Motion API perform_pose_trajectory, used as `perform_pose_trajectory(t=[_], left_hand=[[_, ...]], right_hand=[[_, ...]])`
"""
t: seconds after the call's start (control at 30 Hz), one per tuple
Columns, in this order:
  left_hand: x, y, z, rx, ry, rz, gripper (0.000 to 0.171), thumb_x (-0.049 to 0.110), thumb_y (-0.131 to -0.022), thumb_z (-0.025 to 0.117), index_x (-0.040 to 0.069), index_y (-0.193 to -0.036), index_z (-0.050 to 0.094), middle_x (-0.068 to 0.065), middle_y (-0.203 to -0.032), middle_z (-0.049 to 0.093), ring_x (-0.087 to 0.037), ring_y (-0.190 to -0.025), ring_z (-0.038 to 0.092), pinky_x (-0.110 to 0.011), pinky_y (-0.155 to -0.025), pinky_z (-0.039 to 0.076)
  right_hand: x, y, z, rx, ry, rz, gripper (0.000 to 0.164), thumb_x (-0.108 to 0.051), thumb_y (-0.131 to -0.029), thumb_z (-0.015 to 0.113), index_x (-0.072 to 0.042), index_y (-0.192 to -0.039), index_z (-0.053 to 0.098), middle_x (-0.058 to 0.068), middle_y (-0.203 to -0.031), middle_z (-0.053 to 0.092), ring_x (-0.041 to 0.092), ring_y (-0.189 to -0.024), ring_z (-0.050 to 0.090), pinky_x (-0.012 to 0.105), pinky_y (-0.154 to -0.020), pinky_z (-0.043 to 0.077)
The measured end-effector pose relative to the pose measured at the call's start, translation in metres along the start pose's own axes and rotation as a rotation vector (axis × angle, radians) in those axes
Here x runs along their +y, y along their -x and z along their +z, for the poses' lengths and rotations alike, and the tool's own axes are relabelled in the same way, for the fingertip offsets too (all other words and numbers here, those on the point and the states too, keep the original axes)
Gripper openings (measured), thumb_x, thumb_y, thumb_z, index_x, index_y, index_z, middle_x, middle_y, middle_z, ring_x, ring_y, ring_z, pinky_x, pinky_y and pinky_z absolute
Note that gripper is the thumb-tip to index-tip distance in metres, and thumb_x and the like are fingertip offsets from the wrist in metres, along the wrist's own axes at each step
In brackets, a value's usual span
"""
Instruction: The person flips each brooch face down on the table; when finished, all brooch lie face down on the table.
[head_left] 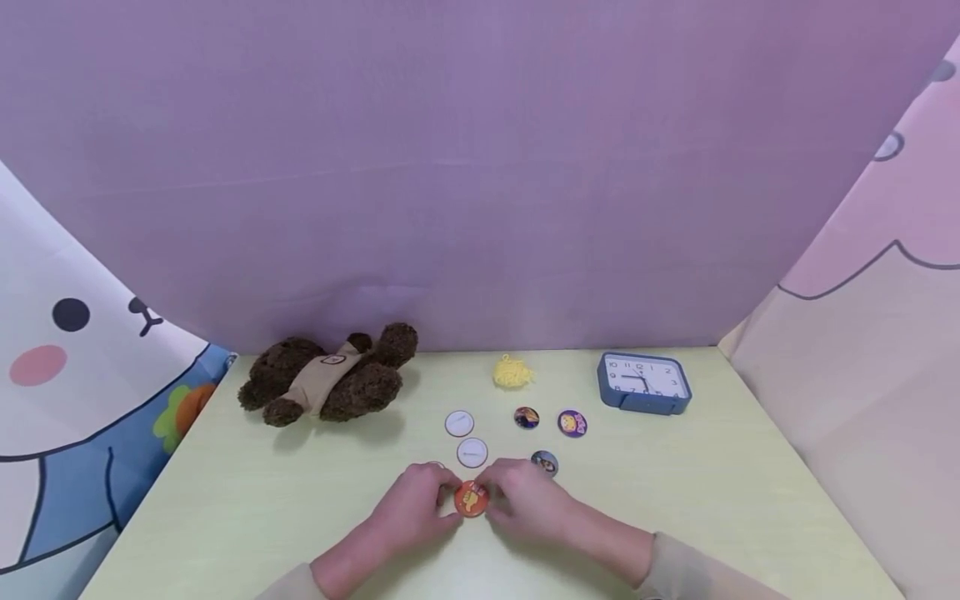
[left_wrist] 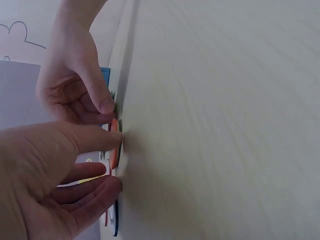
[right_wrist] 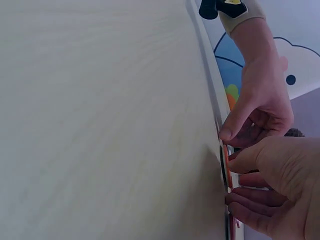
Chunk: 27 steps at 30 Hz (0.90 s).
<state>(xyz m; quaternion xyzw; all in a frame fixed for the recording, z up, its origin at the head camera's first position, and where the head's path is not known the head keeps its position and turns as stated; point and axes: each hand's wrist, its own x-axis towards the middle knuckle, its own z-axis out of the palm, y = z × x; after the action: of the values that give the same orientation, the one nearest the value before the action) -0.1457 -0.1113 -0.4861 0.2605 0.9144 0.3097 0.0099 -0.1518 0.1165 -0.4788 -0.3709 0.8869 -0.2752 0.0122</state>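
A round orange-red button badge (head_left: 471, 499) with a yellow hand printed on it is near the front of the table, printed side up. My left hand (head_left: 417, 510) holds its left edge between thumb and fingers. On the opposite edge, my right hand (head_left: 531, 502) grips it the same way. Edge-on in the left wrist view, the orange badge (left_wrist: 115, 145) shows close to the tabletop, by the left thumb. Just beyond the hands are two white-backed badges (head_left: 472, 452), pin side up, and another is mostly hidden behind the left hand. A dark picture badge (head_left: 545, 462) lies beside the right fingers.
Farther back are a dark picture badge (head_left: 527, 417) and a purple badge (head_left: 572, 423). A small yellow yarn bundle (head_left: 512, 372) sits near the back edge. The brown teddy bear (head_left: 330, 377) lies back left; a blue clock (head_left: 645, 383) stands back right. A purple curtain (head_left: 480, 183) hangs behind.
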Motion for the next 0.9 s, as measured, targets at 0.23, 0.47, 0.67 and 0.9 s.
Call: perform_pose_trajectory(t=[0.23, 0.47, 0.67, 0.9], left_hand=[[0.003, 0.001, 0.002, -0.003, 0.023, -0.013, 0.022, 0.017, -0.082, 0.092, 0.005, -0.098, 0.082, 0.002, -0.074, 0.064, 0.002, -0.065, 0.046, -0.017, -0.058, 0.044], [0.002, 0.0, 0.002, 0.009, 0.133, -0.03, 0.015, 0.01, -0.086, 0.086, 0.004, -0.099, 0.082, -0.004, -0.084, 0.077, -0.002, -0.071, 0.066, -0.016, -0.064, 0.055], [0.004, -0.007, -0.003, 0.118, 0.166, -0.001, 0.014, -0.001, -0.088, 0.082, 0.001, -0.101, 0.079, -0.012, -0.092, 0.082, -0.016, -0.079, 0.079, -0.015, -0.071, 0.061], [0.007, -0.009, -0.005, 0.204, 0.199, 0.002, 0.012, 0.001, -0.09, 0.081, 0.004, -0.1, 0.077, -0.01, -0.088, 0.082, -0.013, -0.075, 0.078, -0.014, -0.067, 0.06]], right_hand=[[0.0, 0.0, 0.008, 0.033, 0.139, -0.043, 0.019, -0.008, -0.088, 0.082, -0.008, -0.107, 0.079, 0.0, -0.097, 0.077, 0.009, -0.09, 0.068, 0.022, -0.086, 0.059], [0.003, 0.002, 0.013, 0.099, 0.079, -0.034, 0.012, -0.007, -0.093, 0.077, -0.011, -0.104, 0.079, -0.003, -0.091, 0.076, 0.003, -0.083, 0.064, 0.018, -0.078, 0.056], [0.008, 0.004, 0.016, 0.159, -0.015, 0.035, 0.009, -0.009, -0.098, 0.072, -0.011, -0.104, 0.079, -0.004, -0.092, 0.078, -0.002, -0.08, 0.062, 0.016, -0.073, 0.055], [0.008, 0.002, 0.009, 0.199, -0.145, 0.091, 0.011, -0.008, -0.101, 0.069, -0.013, -0.105, 0.078, 0.001, -0.09, 0.078, -0.006, -0.072, 0.058, 0.015, -0.065, 0.054]])
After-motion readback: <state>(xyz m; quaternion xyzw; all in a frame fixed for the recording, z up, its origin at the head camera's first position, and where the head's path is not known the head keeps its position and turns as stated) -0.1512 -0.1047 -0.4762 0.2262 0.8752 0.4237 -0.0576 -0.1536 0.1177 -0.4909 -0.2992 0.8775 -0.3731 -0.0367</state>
